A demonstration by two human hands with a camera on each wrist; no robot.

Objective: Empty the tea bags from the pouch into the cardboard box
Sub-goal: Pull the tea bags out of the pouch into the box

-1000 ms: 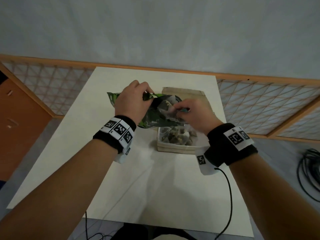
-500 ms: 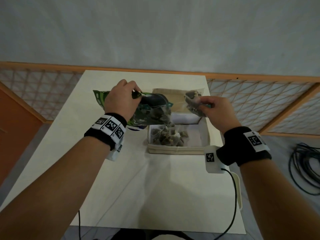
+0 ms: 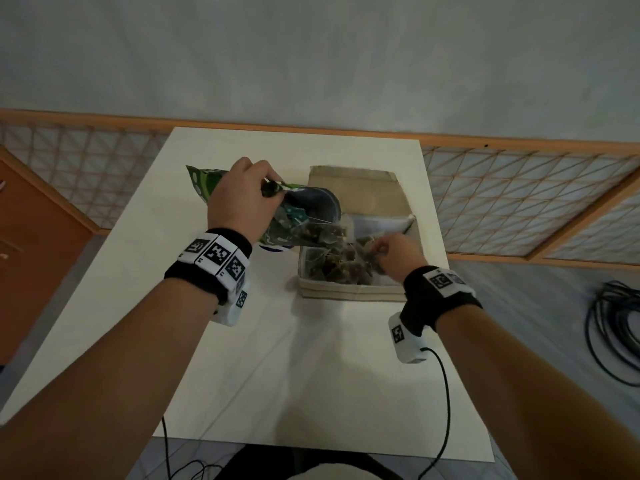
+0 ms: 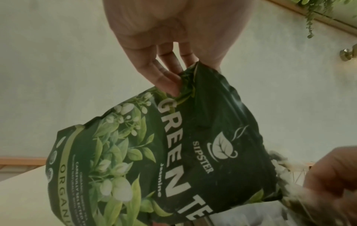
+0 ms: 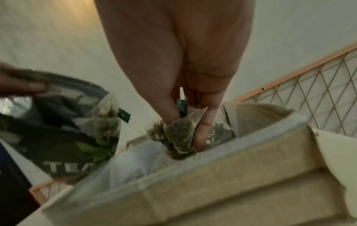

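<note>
Several tea bags (image 5: 179,134) pinched in R hand (image 3: 394,252), low inside box (image 3: 353,291) w/ a pile already there. L hand (image 3: 242,199) grips pouch (image 4: 173,152) by its crumpled edge, mouth tilted over box. Bags look light, soft, snaggy strings: take by bunch. Pouch is floppy, slick. Pale tabletop (image 3: 294,358), lattice railing (image 3: 519,195), cables (image 3: 613,337) on floor.

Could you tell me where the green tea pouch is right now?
In the head view, the pouch hangs tilted in the left hand, its mouth over the cardboard box's left side.

White table (image 3: 284,375), wooden lattice screen (image 3: 519,199), coiled black cables (image 3: 613,327), grey wall (image 3: 311,57)
</note>
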